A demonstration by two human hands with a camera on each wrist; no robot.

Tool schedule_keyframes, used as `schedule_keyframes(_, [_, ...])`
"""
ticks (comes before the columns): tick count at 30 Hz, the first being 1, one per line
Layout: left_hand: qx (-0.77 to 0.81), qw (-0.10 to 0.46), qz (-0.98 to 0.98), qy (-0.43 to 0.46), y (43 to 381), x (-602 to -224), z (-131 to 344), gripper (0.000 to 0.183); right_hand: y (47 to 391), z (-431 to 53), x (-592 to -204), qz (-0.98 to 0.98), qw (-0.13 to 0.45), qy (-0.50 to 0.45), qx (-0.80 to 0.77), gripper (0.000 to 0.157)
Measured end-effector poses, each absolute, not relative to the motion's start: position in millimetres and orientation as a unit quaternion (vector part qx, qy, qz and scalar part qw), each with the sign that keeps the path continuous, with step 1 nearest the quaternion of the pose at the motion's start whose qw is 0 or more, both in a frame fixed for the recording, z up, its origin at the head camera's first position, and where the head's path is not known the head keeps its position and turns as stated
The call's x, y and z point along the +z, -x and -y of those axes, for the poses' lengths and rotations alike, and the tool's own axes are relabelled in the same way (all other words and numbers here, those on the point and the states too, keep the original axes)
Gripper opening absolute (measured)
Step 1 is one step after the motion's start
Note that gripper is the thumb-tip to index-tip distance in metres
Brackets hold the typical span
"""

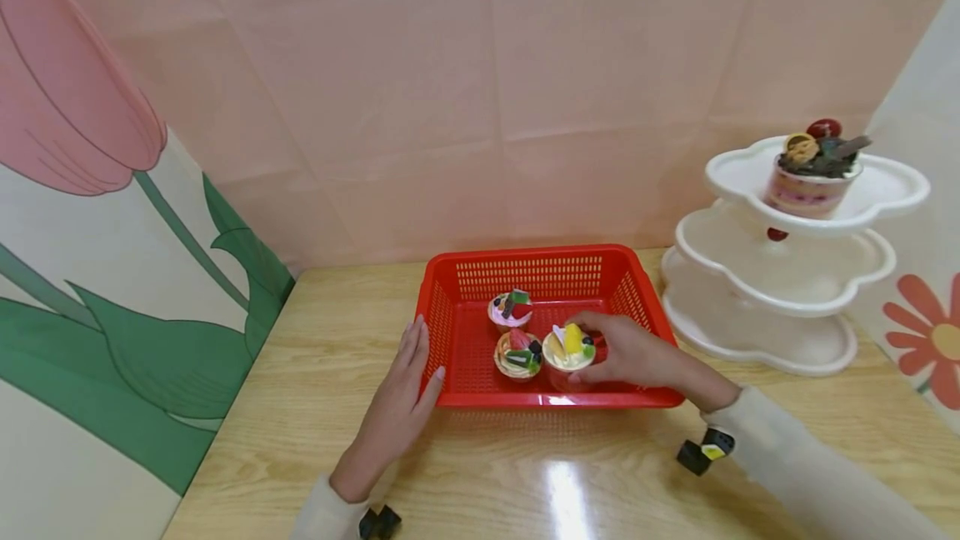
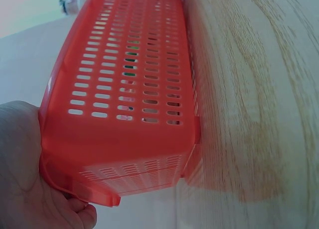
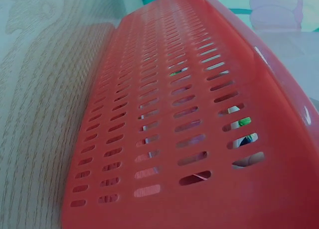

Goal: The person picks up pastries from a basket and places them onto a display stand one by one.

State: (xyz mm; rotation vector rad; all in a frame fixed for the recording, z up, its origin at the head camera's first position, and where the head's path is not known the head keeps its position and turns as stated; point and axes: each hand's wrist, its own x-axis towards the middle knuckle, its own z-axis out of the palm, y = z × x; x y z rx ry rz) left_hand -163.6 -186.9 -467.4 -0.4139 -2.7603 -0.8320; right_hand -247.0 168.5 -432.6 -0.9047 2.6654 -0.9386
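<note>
A red plastic basket (image 1: pixel 540 400) with slotted walls stands on the table. My left hand (image 1: pixel 392 398) rests along its left rim, fingers fairly straight; the left wrist view shows that hand (image 2: pixel 25 164) against the basket's edge. Inside the basket, my right hand (image 1: pixel 630 352) holds a clear dessert cup (image 1: pixel 564 361) topped with cream and yellow fruit, thumb on the near side. Just left of it sits a cupcake (image 1: pixel 517 357) with red and green fruit. Behind that is a pink-cream cupcake (image 1: pixel 508 311). In the right wrist view the basket wall (image 3: pixel 164 104) hides most of the right hand.
To the right of the basket stands a white three-tier stand (image 1: pixel 787 273) with scalloped plates. Its top tier bears a chocolate dessert cup (image 1: pixel 813 177) with a cherry. A pink backdrop (image 1: pixel 480 107) hangs behind the wooden table (image 1: pixel 315 357).
</note>
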Motion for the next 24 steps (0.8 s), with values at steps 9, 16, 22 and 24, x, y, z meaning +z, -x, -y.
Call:
schedule_keyframes(9, [-0.286, 0.121, 0.940, 0.143, 164.3, -468.8, 186.8, 0.072, 246.7, -172.0, -429.4, -0.887, 0.084, 0.288, -0.352, 0.071])
schedule_keyframes(16, [-0.287, 0.119, 0.940, 0.142, 164.3, -468.5, 186.5, 0.071, 245.9, -175.9, -420.0, -0.878, 0.076, 0.281, -0.381, 0.070])
schedule_keyframes(22, [-0.287, 0.120, 0.940, 0.141, 163.8, -467.7, 186.4, 0.070, 243.2, -181.1, -409.6, -0.865, 0.075, 0.273, -0.415, 0.069])
schedule_keyframes(24, [-0.286, 0.119, 0.940, 0.141, 163.8, -467.4, 186.1, 0.070, 241.1, -183.4, -405.8, -0.862, 0.075, 0.266, -0.426, 0.070])
